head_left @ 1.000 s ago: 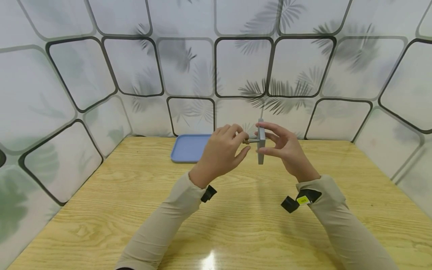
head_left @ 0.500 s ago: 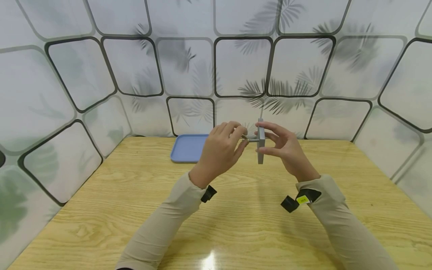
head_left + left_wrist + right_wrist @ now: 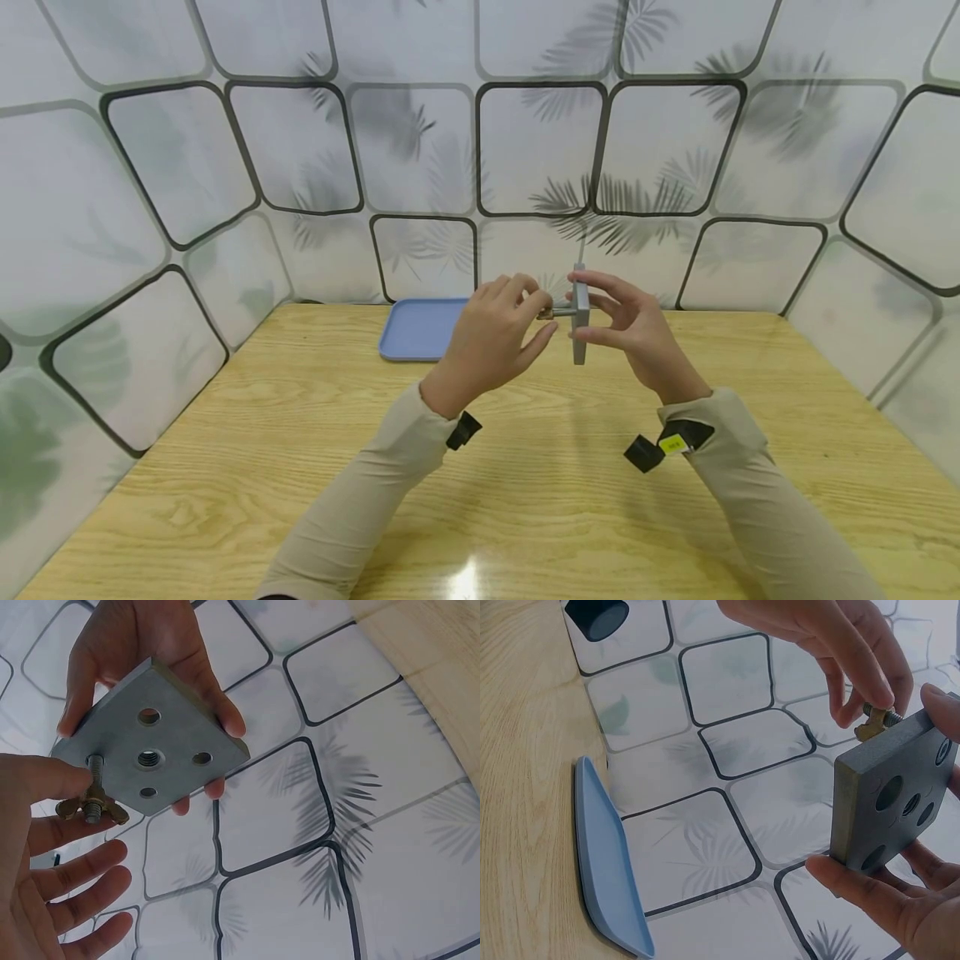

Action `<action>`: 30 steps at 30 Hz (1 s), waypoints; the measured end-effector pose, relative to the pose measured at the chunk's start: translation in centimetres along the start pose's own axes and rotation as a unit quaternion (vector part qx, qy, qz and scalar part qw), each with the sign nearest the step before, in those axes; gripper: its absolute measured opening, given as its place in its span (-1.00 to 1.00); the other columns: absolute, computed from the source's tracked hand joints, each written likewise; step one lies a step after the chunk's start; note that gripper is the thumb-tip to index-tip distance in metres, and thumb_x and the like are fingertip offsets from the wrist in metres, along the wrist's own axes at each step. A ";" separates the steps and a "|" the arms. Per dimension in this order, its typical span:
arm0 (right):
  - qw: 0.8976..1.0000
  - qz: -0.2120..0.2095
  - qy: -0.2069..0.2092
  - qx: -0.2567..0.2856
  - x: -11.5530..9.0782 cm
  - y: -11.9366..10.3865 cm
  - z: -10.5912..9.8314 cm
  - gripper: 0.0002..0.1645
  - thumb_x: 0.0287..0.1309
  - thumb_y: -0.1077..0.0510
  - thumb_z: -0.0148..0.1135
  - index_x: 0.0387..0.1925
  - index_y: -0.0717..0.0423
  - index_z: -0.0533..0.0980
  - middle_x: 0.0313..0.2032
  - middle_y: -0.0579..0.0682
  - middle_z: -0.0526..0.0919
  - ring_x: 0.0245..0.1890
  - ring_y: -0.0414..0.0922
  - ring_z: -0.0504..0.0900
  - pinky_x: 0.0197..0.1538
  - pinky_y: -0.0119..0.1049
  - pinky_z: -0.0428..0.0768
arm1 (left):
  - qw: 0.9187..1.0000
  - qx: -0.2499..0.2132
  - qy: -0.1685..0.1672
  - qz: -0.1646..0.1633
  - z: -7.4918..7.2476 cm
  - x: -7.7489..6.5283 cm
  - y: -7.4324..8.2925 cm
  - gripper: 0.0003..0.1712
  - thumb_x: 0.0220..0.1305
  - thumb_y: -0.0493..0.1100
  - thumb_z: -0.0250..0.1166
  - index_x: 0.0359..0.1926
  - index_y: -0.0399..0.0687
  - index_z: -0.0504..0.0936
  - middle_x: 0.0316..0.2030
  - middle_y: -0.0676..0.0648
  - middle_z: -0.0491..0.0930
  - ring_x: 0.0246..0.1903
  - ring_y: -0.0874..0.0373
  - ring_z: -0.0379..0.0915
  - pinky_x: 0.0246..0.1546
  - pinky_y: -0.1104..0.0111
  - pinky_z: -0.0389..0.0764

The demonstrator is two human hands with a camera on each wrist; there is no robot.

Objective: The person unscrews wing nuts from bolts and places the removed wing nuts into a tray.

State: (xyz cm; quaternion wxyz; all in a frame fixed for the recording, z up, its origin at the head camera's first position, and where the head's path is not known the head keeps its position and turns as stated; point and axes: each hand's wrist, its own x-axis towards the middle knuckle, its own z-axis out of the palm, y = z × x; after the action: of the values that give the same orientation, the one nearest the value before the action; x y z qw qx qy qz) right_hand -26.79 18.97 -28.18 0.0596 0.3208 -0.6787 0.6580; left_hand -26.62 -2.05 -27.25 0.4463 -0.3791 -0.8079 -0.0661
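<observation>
My right hand (image 3: 630, 325) grips a grey square metal plate (image 3: 176, 735) by its edges, holding it upright above the table. Several round holes run through the plate, one of them threaded in the middle. From one corner a threaded bolt (image 3: 95, 769) sticks out toward my left hand (image 3: 498, 333). A brass wing nut (image 3: 94, 808) sits near the bolt's free end. My left index finger is bent at the wing nut, while the thumb stands a little below it in the head view. The other left fingers are spread loosely in the left wrist view.
A blue tray (image 3: 420, 333) lies at the back of the wooden table (image 3: 315, 442), partly behind my left hand. Patterned cloth walls (image 3: 420, 150) stand around the table's back and sides. A black camera mount (image 3: 645, 452) is strapped at my right wrist.
My left thumb and index finger closed together at the wing nut half a second ago; now the thumb has swung down and away. The right hand and plate hold still.
</observation>
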 end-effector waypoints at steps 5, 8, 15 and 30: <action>1.000 -0.002 0.000 0.004 0.0 0.0 0.0 -0.29 0.05 0.43 0.25 0.26 0.09 0.34 0.27 0.05 0.33 0.16 -0.19 0.46 -0.07 -0.33 0.63 | 1.000 0.010 0.008 -0.009 0.0 0.1 -0.1 -0.83 0.23 -0.04 0.24 -0.24 -0.01 0.57 -0.22 -0.03 0.54 -0.35 0.11 0.44 -0.23 0.26 0.51; 1.000 -0.002 0.001 0.005 0.0 0.0 0.0 -0.30 0.05 0.44 0.25 0.26 0.09 0.35 0.27 0.08 0.32 0.15 -0.19 0.46 -0.07 -0.31 0.64 | 0.999 0.008 0.027 -0.014 0.0 0.2 -0.1 -0.82 0.23 -0.04 0.25 -0.22 -0.02 0.59 -0.23 -0.03 0.54 -0.35 0.11 0.44 -0.24 0.27 0.51; 1.000 0.002 0.001 0.005 0.0 -0.2 0.0 -0.30 0.05 0.43 0.25 0.26 0.10 0.35 0.28 0.07 0.30 0.16 -0.19 0.45 -0.07 -0.31 0.64 | 0.997 0.005 0.071 -0.019 0.0 0.2 -0.1 -0.79 0.21 -0.06 0.28 -0.20 -0.07 0.58 -0.24 -0.04 0.56 -0.34 0.11 0.47 -0.25 0.28 0.52; 1.000 0.002 0.001 0.000 0.0 0.0 0.0 -0.30 0.05 0.43 0.25 0.26 0.09 0.34 0.28 0.09 0.30 0.16 -0.19 0.46 -0.07 -0.34 0.63 | 0.998 -0.016 0.058 -0.017 0.2 0.1 -0.1 -0.85 0.24 -0.06 0.22 -0.34 -0.03 0.56 -0.27 -0.04 0.52 -0.38 0.11 0.43 -0.28 0.28 0.50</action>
State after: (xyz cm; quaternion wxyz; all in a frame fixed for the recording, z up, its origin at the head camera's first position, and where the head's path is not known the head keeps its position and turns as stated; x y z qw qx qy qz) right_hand -26.78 18.98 -28.15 0.0589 0.3191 -0.6790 0.6585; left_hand -26.83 -1.99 -27.22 0.4848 -0.3677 -0.7861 -0.1087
